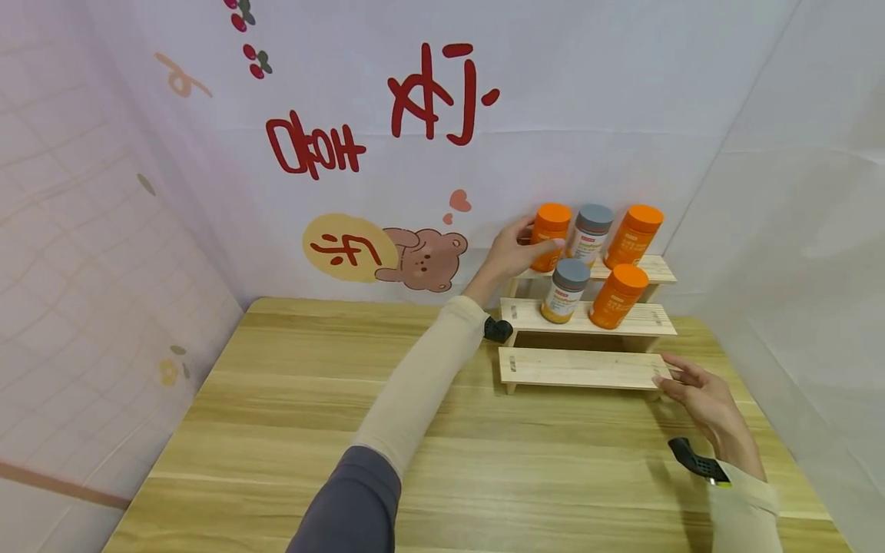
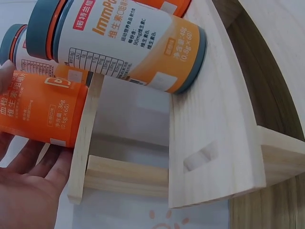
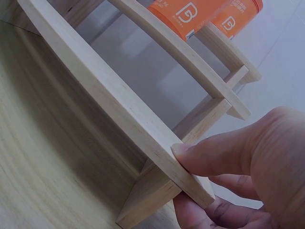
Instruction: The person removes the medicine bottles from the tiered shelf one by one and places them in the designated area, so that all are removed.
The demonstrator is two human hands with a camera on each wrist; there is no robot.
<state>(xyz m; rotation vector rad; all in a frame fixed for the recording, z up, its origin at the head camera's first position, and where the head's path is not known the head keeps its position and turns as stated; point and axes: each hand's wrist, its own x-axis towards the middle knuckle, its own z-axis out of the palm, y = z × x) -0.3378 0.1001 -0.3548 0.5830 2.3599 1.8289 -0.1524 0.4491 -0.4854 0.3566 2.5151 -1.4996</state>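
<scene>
Left hand [image 1: 514,251]: fingers curled around an orange jar [image 1: 551,230] — top shelf [image 1: 660,269], left end. Right hand [image 1: 707,401]: fingers pinching the bottom shelf [image 1: 577,367] by its right end. The jar is likely light, stiff, slippery — best held below its lid [image 1: 554,212]. Shelves stand near the far right corner of the desk [image 1: 325,384].

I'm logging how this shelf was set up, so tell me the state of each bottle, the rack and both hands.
Top-left orange bottle: closed, upright, gripped
Top gray-lidded bottle: closed, upright
Top-right orange bottle: closed, upright
Middle-step gray-lidded bottle: closed, upright
Middle-step orange bottle: closed, upright
Wooden rack: standing, pinched at its lowest step
Left hand: gripping the top-left orange bottle
Right hand: pinching the lowest step's right end
</scene>
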